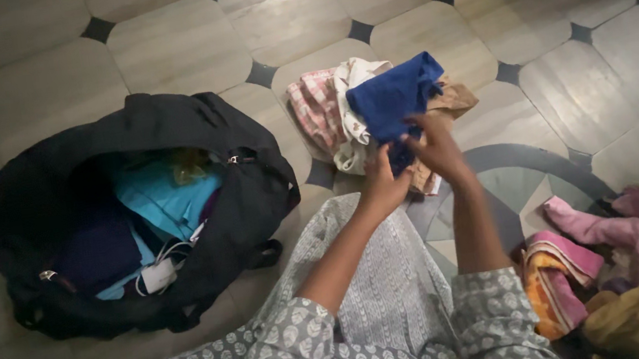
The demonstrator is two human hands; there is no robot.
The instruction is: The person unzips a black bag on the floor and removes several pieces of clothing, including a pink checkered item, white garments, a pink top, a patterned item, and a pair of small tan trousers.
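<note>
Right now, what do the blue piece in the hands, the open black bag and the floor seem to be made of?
The blue folded cloth, held by both hands, looks like soft matte woven fabric, perhaps cotton: it creases and droops. The open black duffel bag seems a synthetic textile with a faint sheen and a slumped shape. The pale tiled floor looks like smooth stone or ceramic, with dark diamond insets.

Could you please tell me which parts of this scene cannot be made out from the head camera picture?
- Fingers of the left hand and right hand: partly buried in the blue cloth.
- Small pile of clothes: lower pieces covered by the blue cloth.
- Black bag: deep inside lost in shadow; only turquoise cloth and a white charger show.
- Colourful clothes heap: cut off by the right and bottom edges.
- Top right corner: too dark.
</note>
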